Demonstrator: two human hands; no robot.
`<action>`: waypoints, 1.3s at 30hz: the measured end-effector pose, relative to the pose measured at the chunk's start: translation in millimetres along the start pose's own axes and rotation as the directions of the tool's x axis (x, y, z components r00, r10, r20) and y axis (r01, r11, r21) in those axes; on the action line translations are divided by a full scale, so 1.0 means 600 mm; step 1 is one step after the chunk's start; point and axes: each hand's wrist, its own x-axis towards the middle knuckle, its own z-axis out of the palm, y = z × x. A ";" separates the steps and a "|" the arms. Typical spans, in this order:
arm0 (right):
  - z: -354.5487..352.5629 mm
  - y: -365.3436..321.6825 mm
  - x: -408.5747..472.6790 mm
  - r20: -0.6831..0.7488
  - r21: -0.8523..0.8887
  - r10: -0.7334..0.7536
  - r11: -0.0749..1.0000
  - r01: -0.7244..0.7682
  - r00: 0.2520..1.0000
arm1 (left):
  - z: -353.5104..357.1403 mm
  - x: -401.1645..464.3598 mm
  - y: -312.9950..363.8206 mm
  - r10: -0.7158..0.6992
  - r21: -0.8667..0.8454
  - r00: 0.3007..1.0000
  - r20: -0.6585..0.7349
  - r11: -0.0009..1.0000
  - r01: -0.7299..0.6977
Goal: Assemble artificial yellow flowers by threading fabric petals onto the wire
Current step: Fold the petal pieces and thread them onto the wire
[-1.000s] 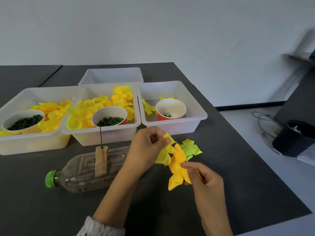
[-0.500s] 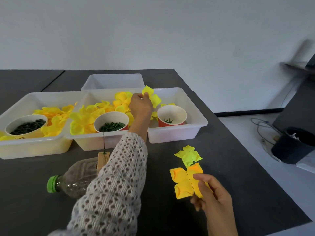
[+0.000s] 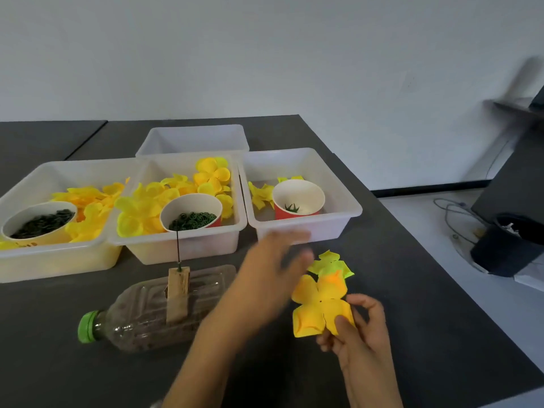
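My right hand (image 3: 357,328) pinches a four-lobed orange-yellow fabric petal (image 3: 319,304) by its lower right lobe, just above the dark table. A smaller lime-yellow petal (image 3: 331,265) lies on the table right behind it. My left hand (image 3: 270,278) hovers blurred between the bins and the petals, fingers spread and holding nothing. A thin dark wire (image 3: 178,245) stands upright from a wooden block (image 3: 177,293) fixed on a clear plastic bottle (image 3: 153,310) lying on its side, left of my left hand.
Three translucent bins stand behind: the left bin (image 3: 38,254) and the middle bin (image 3: 182,245) hold yellow petals and cups of dark green rings, the right bin (image 3: 338,216) a red cup (image 3: 297,201) and few petals. A fourth bin (image 3: 192,139) sits further back. The table edge runs along the right.
My left hand has come back from the right bin without the small yellow petal it carried, and now hovers near the petals. My right hand keeps hold of the orange-yellow petal.
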 end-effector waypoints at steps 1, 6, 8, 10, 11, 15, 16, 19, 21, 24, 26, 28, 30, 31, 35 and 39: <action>0.006 0.004 0.002 -0.003 0.027 0.009 1.000 -0.009 1.000 | 0.011 -0.031 -0.008 0.002 0.042 0.996 0.085 0.999 -0.005; 0.029 0.022 0.005 0.040 0.104 0.189 0.976 -0.192 0.981 | 0.042 -0.107 -0.052 -0.064 0.100 0.991 0.114 0.994 0.053; 0.027 0.023 0.001 0.073 0.105 0.262 0.958 -0.269 0.962 | 0.049 -0.117 -0.060 -0.042 0.100 0.994 0.105 0.994 0.032; 0.015 0.019 -0.002 0.109 -0.030 0.299 0.954 -0.297 0.948 | 0.060 -0.123 -0.069 -0.005 0.128 0.996 0.088 0.992 -0.006; 0.007 0.015 -0.002 0.129 -0.137 0.315 0.945 -0.298 0.940 | 0.066 -0.126 -0.072 -0.006 0.160 0.997 0.080 0.987 -0.007; -0.020 -0.008 0.002 0.151 -0.569 0.393 0.785 -0.245 0.907 | 0.100 -0.137 -0.089 -0.021 0.292 0.999 0.048 0.956 0.006; -0.024 -0.014 0.001 0.159 -0.634 0.398 0.743 -0.216 0.904 | 0.107 -0.141 -0.092 0.006 0.272 0.999 0.031 0.962 -0.014; -0.032 -0.022 -0.002 0.183 -0.747 0.392 0.651 -0.131 0.901 | 0.118 -0.153 -0.104 0.075 0.209 0.997 -0.002 0.975 -0.073; -0.038 -0.024 0.000 0.196 -0.793 0.413 0.600 -0.104 0.890 | 0.121 -0.157 -0.109 0.121 0.197 0.992 -0.019 0.974 -0.115; -0.041 -0.027 0.006 0.232 -0.775 0.452 0.621 -0.117 0.862 | 0.122 -0.157 -0.110 0.127 0.131 0.991 -0.037 0.984 -0.122; -0.038 -0.024 0.006 0.250 -0.718 0.443 0.681 -0.142 0.861 | 0.121 -0.158 -0.110 0.153 0.095 0.988 -0.005 0.984 -0.152; -0.036 -0.018 0.003 0.249 -0.664 0.422 0.730 -0.163 0.872 | 0.119 -0.158 -0.111 0.169 0.074 0.985 0.018 0.983 -0.170; -0.034 -0.011 -0.001 0.245 -0.600 0.399 0.778 -0.184 0.884 | 0.117 -0.157 -0.112 0.153 0.044 0.988 0.006 0.987 -0.153; -0.033 -0.008 -0.001 0.237 -0.577 0.392 0.793 -0.196 0.889 | 0.117 -0.157 -0.112 0.141 0.033 0.990 -0.001 0.989 -0.141; -0.030 0.000 -0.001 0.205 -0.530 0.373 0.820 -0.218 0.905 | 0.115 -0.157 -0.108 0.110 -0.010 0.994 0.007 0.994 -0.110; -0.025 0.012 0.004 0.203 -0.540 0.355 0.818 -0.198 0.912 | 0.111 -0.158 -0.105 0.063 -0.048 0.998 0.002 0.997 -0.063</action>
